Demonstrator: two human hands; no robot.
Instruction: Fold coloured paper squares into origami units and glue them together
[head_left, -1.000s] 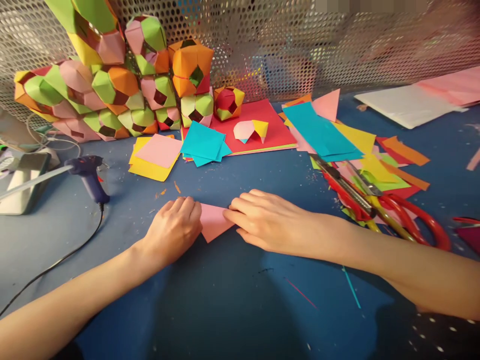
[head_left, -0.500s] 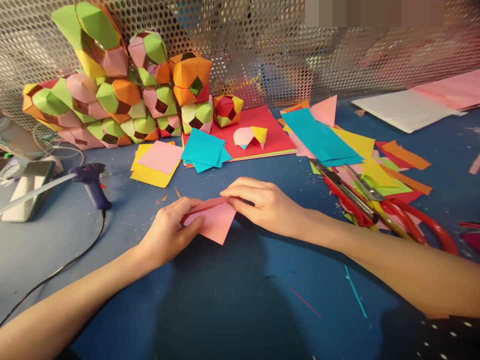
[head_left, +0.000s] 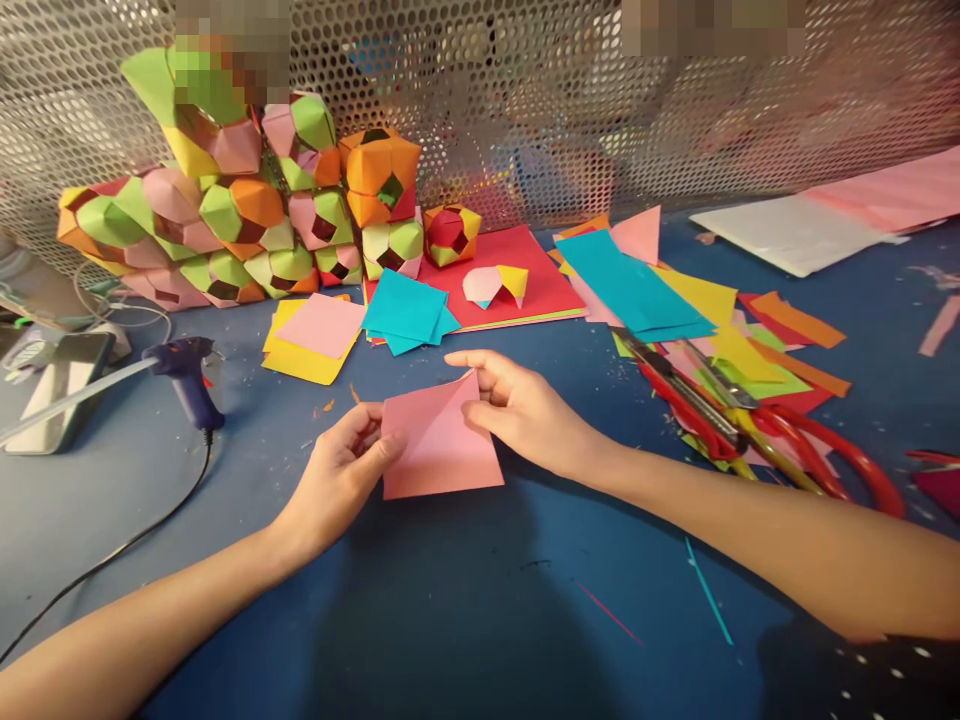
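A pink square of paper (head_left: 442,455) is held up between my two hands over the blue table, with a faint diagonal crease across it. My left hand (head_left: 349,465) pinches its left edge, thumb on the face and fingers behind. At the upper right corner my right hand (head_left: 525,410) grips it between thumb and curled fingers, the index finger stretched out past the corner. Beyond the paper lie a stack of blue squares (head_left: 405,310) and a pink square (head_left: 319,325) on yellow ones. A small folded pink and yellow piece (head_left: 495,285) rests on red sheets (head_left: 540,260).
Folded paper balls (head_left: 240,210) are piled against a perforated metal screen (head_left: 480,120). A glue gun (head_left: 187,375) with its cord lies left. Right are red-handled scissors (head_left: 840,460), a cutter knife (head_left: 690,400), paper scraps (head_left: 795,315) and a long blue strip (head_left: 637,285).
The pink paper, folded over before, is now opened out and turned to face me as a square. My right hand has shifted slightly right, and both hands have changed their hold.
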